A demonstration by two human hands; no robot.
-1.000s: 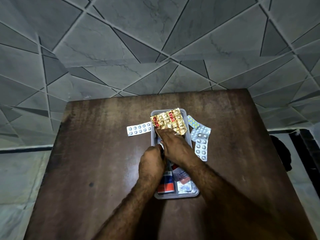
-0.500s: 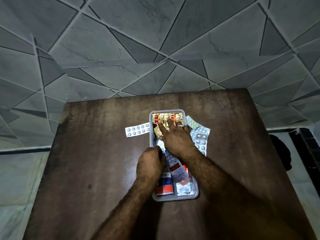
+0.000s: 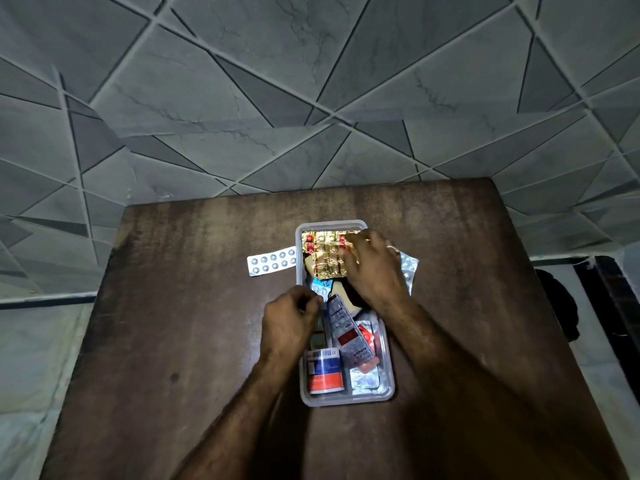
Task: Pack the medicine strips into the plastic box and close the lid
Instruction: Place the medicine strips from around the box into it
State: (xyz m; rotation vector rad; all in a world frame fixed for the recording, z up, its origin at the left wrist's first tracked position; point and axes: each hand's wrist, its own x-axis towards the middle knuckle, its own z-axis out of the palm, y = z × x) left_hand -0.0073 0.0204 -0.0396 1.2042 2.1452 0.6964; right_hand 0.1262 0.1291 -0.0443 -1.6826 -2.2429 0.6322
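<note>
A clear plastic box (image 3: 347, 400) lies lengthwise in the middle of the brown table (image 3: 173, 341). A gold foil medicine strip (image 3: 323, 252) lies inside at its far end. My right hand (image 3: 375, 275) hovers over the box's far right side with fingers spread, fingertips touching the gold strip's right edge. My left hand (image 3: 291, 320) is curled on the box's left wall. Nearer in the box lie a white printed strip (image 3: 348, 337) and a blue, white and red tube (image 3: 323, 370). One silver blister strip (image 3: 268, 264) rests left of the box. More silver strips (image 3: 410, 268) lie right of it, partly under my right hand. No lid is visible.
The table's far edge meets a grey tiled floor (image 3: 311, 98). A dark object (image 3: 557, 303) sits on the floor beyond the table's right edge. Bare tabletop stretches left and right of the box.
My right hand set the gold strip flat into the box's far end, then slid right towards the box's right rim. My left hand stayed on the left wall.
</note>
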